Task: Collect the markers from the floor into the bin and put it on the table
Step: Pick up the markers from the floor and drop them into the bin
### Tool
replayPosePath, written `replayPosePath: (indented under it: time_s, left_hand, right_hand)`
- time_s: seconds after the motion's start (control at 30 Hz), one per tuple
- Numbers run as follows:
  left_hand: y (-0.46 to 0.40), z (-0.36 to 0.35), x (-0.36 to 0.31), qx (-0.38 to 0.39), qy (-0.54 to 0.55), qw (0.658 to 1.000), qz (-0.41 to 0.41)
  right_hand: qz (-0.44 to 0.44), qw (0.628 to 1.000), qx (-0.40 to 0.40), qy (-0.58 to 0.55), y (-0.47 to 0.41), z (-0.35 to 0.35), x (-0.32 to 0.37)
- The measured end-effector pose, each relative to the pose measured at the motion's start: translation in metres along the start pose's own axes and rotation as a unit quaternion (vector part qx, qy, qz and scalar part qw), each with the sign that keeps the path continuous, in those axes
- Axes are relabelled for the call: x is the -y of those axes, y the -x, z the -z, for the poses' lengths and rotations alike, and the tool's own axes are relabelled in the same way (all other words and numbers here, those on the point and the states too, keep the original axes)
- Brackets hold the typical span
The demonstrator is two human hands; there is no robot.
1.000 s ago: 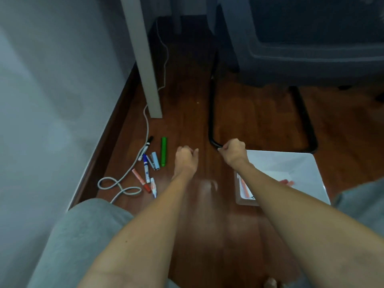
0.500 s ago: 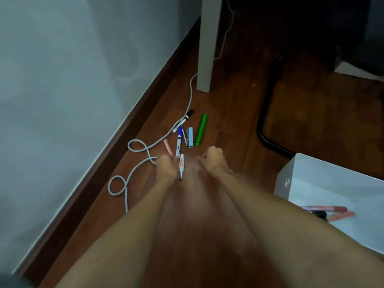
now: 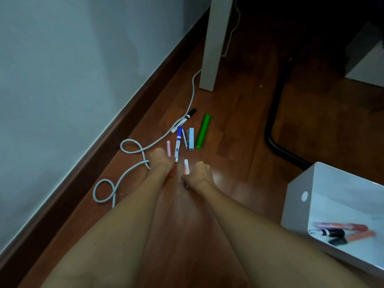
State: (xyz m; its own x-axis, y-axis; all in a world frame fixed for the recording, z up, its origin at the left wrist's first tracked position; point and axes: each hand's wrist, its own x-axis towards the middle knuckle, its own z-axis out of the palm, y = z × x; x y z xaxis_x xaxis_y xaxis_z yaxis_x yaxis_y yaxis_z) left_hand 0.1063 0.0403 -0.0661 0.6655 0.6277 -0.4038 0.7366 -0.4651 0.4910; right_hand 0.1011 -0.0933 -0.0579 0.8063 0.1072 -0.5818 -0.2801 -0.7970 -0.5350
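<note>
Several markers lie on the wood floor near the wall: a black-capped white marker (image 3: 184, 122), a blue marker (image 3: 178, 142), a light blue one (image 3: 190, 139) and a green marker (image 3: 203, 130). My left hand (image 3: 161, 163) is closed over a pink and red marker (image 3: 168, 148), whose ends stick out on both sides of the fingers. My right hand (image 3: 198, 173) is closed on a white and red marker (image 3: 186, 166) just beside it. The white bin (image 3: 307, 206) stands on the floor at the right, with several markers (image 3: 340, 229) lying in it.
A grey cable (image 3: 133, 147) loops along the floor left of my hands and runs past the white table leg (image 3: 214, 48). A black chair-base tube (image 3: 274, 125) curves across the floor between the markers and the bin. The wall and dark skirting board (image 3: 99, 146) close off the left.
My view has swung left and closer to the markers. Both hands reached forward to the pile; the left closed over the pink and red marker, the right on the white and red one.
</note>
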Motion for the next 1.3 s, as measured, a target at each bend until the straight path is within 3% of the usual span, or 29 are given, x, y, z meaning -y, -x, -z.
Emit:
replayPosePath:
  time_s: [0.2,0.37,0.57,0.7,1.0,1.13,1.3]
  left_hand:
    - [0.016,0.004,-0.002,0.04,0.01,0.999,0.004]
    - [0.049,0.021,-0.043,0.038,0.11,0.993,-0.009]
    - [0.086,0.032,-0.131,0.077,0.131,0.984,-0.09]
    - [0.111,0.021,-0.176,0.145,0.102,0.971,-0.163]
    - [0.182,-0.059,-0.208,0.32,0.055,0.91,-0.256]
    - [0.211,-0.091,-0.211,0.334,0.056,0.901,-0.269]
    - [0.235,-0.105,-0.216,0.285,0.043,0.92,-0.264]
  right_hand:
    - [-0.026,0.999,-0.024,0.003,0.021,0.019,-0.025]
    - [-0.013,0.998,-0.032,-0.047,0.033,0.07,-0.02]
    - [-0.012,0.991,-0.102,-0.085,0.047,0.15,-0.006]
    - [-0.02,0.982,-0.16,-0.101,0.06,0.204,-0.02]
    - [-0.14,0.942,-0.251,-0.172,0.104,0.242,-0.139]
    - [-0.181,0.924,-0.268,-0.204,0.123,0.246,-0.174]
    - [-0.221,0.907,-0.283,-0.219,0.142,0.244,-0.215]
